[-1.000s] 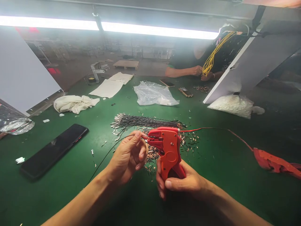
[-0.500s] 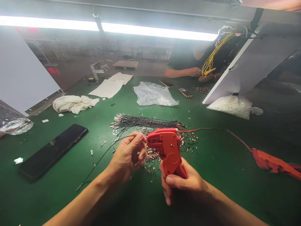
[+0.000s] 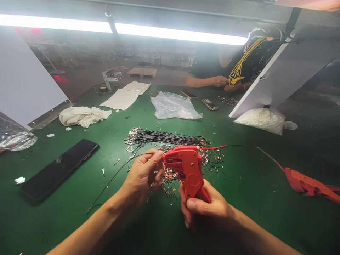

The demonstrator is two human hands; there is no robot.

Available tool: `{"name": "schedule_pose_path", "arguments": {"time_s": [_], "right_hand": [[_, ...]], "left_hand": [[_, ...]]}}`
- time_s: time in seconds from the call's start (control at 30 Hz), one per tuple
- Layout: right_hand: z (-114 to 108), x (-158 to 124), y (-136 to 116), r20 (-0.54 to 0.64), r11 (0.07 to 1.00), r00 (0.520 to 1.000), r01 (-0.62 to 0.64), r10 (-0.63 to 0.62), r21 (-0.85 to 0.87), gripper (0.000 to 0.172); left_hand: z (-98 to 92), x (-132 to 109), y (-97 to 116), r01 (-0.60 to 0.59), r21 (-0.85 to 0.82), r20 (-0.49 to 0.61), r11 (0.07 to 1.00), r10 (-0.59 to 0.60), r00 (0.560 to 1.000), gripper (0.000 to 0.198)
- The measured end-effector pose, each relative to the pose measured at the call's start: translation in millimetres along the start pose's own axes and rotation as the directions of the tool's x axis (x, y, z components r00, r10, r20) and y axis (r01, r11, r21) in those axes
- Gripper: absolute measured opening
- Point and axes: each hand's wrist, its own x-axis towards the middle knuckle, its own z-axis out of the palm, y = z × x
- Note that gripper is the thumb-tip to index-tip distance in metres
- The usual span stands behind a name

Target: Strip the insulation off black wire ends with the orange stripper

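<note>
My right hand [image 3: 205, 209] is closed round the handles of a red wire stripper [image 3: 187, 170], held upright over the green table [image 3: 252, 184]. My left hand [image 3: 145, 175] pinches a thin black wire [image 3: 114, 177] and holds its end at the stripper's jaws. The wire trails down to the left across the table. Behind the tool lies a bundle of black wires [image 3: 164, 136] with stripped ends, and a scatter of small copper bits [image 3: 212, 157] lies under and around it.
A black phone [image 3: 60, 170] lies at left, a white cloth [image 3: 82, 116] and papers behind it. A clear plastic bag [image 3: 174, 106] sits mid-table, a white bag [image 3: 262, 120] at right. A red cord runs to a red strap [image 3: 310, 184]. Another person's hands [image 3: 225, 83] hold yellow wires.
The stripper has shifted slightly left and down, and my right hand has tightened lower on its handles. My left hand still keeps the wire end at the jaws.
</note>
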Motion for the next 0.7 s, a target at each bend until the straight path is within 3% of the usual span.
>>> {"name": "schedule_pose_path", "arguments": {"time_s": [0.2,0.7], "right_hand": [[2.7,0.1,-4.1,0.009,0.995,1.000,0.027,-0.028,0.100,0.036],[3.4,-1.8,-2.0,-0.054,1.000,0.999,0.008,-0.008,0.005,0.036]], "left_hand": [[-2.8,0.4,4.3,-0.012,0.008,0.007,1.000,0.012,1.000,0.033],[-4.4,1.4,3.1,-0.015,0.006,0.012,1.000,0.015,1.000,0.035]]}}
